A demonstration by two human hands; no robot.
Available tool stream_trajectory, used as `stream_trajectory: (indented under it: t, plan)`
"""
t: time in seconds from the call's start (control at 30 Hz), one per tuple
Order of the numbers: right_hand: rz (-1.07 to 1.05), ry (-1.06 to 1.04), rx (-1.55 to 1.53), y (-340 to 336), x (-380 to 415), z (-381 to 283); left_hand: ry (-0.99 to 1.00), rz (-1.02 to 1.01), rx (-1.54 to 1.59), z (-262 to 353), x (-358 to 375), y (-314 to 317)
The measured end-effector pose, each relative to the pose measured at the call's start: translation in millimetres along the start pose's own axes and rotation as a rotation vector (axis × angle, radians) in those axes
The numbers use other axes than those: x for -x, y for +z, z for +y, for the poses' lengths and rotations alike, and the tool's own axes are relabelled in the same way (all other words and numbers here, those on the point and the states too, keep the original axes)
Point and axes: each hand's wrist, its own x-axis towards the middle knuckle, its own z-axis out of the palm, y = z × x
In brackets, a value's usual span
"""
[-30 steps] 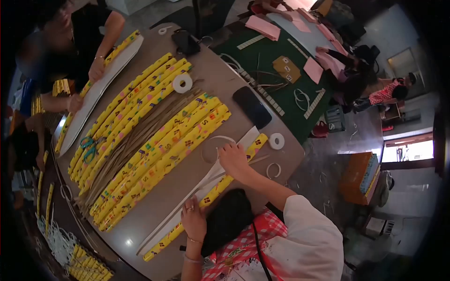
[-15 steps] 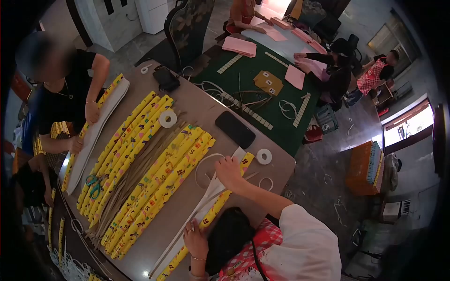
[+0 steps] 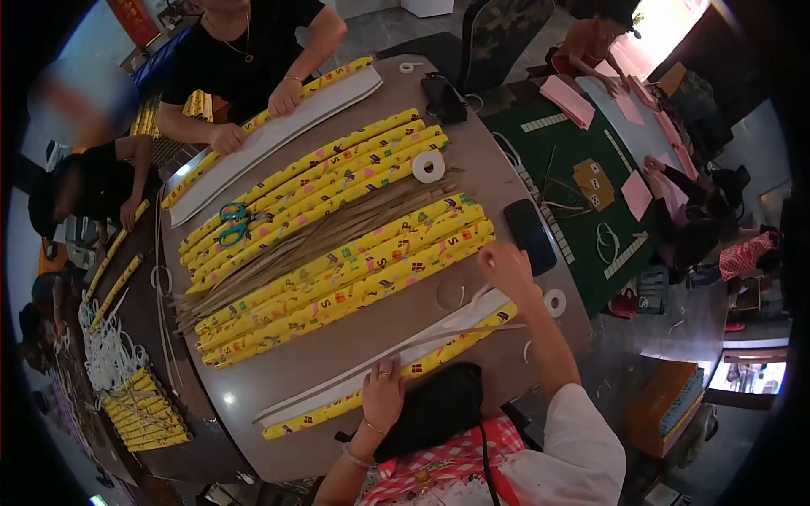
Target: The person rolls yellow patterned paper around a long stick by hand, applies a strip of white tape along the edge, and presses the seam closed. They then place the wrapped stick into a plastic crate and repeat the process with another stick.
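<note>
A sheet of yellow patterned wrapping paper (image 3: pixel 460 344) lies along the near table edge, partly rolled, its white back (image 3: pixel 337 401) showing. Thin tan strips (image 3: pixel 325 388) run along the white side. My left hand (image 3: pixel 384 396) rests across the rolled part, fingers bent over it onto the white back. Beyond the paper's right end, my right hand (image 3: pixel 509 271) is raised with its fingers drawn together; whatever they hold is too small to make out. Near that hand are a dark phone-like case (image 3: pixel 530 236) and a roll of white tape (image 3: pixel 554 303).
Yellow paper tubes (image 3: pixel 354 282) lie in two groups, with tan strips (image 3: pixel 325 223) between them. Teal scissors (image 3: pixel 234 224) and another tape roll (image 3: pixel 429 167) rest on top. A black bag (image 3: pixel 439 413) sits before me. Across the table, a co-worker's hands (image 3: pixel 226 137) press another sheet.
The camera view has turned, shifting the table scene. My right hand has lifted off the paper's far end and moved beyond it. My left hand stays on the rolled part.
</note>
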Motion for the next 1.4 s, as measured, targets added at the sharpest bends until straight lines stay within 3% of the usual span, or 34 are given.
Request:
stream_trajectory:
  t: [0.1, 0.2, 0.3, 0.37, 0.43, 0.5, 0.53, 0.6, 0.7, 0.8, 0.83, 0.9, 0.97, 1.03, 1.1, 1.4]
  plan:
    - [0.327, -0.067, -0.027, -8, -72, -11, -0.027, -0.013, 0.027, 0, 0, 1]
    - [0.203, 0.02, -0.288, 13, -143, -35, -0.045, -0.005, 0.009, 2, 0, -1]
    - [0.103, -0.006, -0.093, 49, -182, -60, -0.048, -0.026, 0.039, 2, 0, -3]
    - [-0.066, 0.09, 0.147, 63, -193, -67, -0.047, -0.021, 0.014, 3, 0, -2]
    - [0.056, 0.038, 0.187, 67, -194, -58, -0.042, -0.02, 0.019, 4, -1, -4]
    - [-0.132, 0.222, -0.463, 57, -196, -42, -0.033, -0.02, 0.03, 3, 0, -3]
    - [-0.116, 0.232, -0.456, 52, -193, -30, -0.035, -0.023, 0.032, 1, 0, -1]
    - [-0.075, 0.371, -1.778, 40, -174, 10, 0.006, -0.032, 0.04, 1, 1, 2]
    - [-0.015, 0.363, -2.082, -12, -136, 84, 0.022, -0.032, 0.034, 2, 0, 3]
    - [0.327, 0.518, -2.06, -71, -85, 177, 0.001, -0.016, 0.043, 0, 2, 4]
    - [0.571, 0.7, -2.031, -91, -66, 207, 0.054, -0.023, 0.049, 1, 2, 5]
    - [0.706, 0.682, -2.019, -119, -13, 293, 0.018, -0.002, 0.009, -1, 3, 6]
    - [0.838, 0.521, -2.027, -150, 53, 367, 0.035, 0.001, 0.005, -2, 3, 6]
    - [1.235, 0.751, -1.744, -200, 106, 354, 0.045, 0.01, 0.003, -2, 4, 7]
    - [1.464, 0.861, -1.688, -226, 159, 364, 0.039, 0.0, -0.026, -4, 5, 8]
    - [1.307, 0.799, -1.308, -201, 272, 421, 0.048, 0.008, -0.024, -10, 6, 17]
